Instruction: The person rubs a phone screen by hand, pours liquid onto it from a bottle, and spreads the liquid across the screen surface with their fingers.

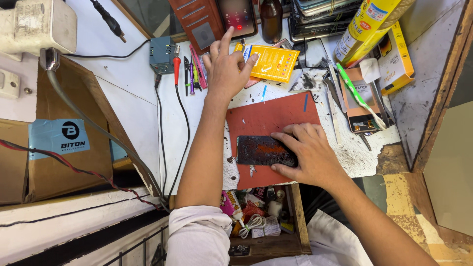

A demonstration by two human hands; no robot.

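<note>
The left hand (225, 66) reaches forward, fingers spread, closing on nothing, thumb touching a yellow packet (273, 62) just beyond it. The right hand (306, 152) lies flat with fingers together, pinning a dark, residue-covered panel (260, 150) against the red mat (268, 118), probably to steady it.

Hands (308, 152) on dark phone panel (261, 150)

Phone panel (261, 150) on mat (268, 117)
</note>
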